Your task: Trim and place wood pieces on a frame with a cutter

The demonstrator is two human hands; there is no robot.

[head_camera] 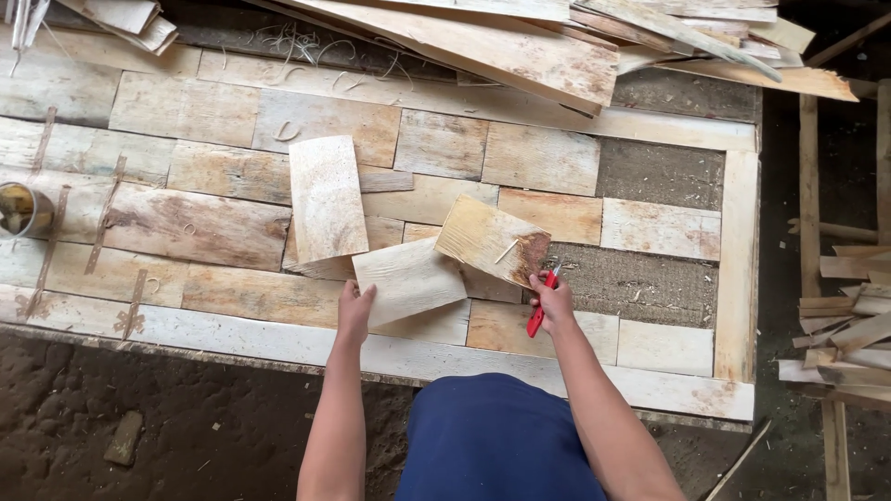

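my left hand [355, 311] lies open, fingers on the near edge of a pale rectangular wooden piece [408, 281] that rests flat on the patchwork wooden panel [232, 232]. my right hand [553, 299] is closed around a red-handled cutter [539, 312] and pinches the corner of a tilted, yellowish wooden piece with a dark brown stain [492, 241], overlapping the pale one. a taller pale board [327, 199] lies just beside, to the left. loose planks [520, 46] pile at the far edge.

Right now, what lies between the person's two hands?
In the head view, the pale wood veneer sheet under the left hand spans toward the right hand, which holds a red-handled tool.
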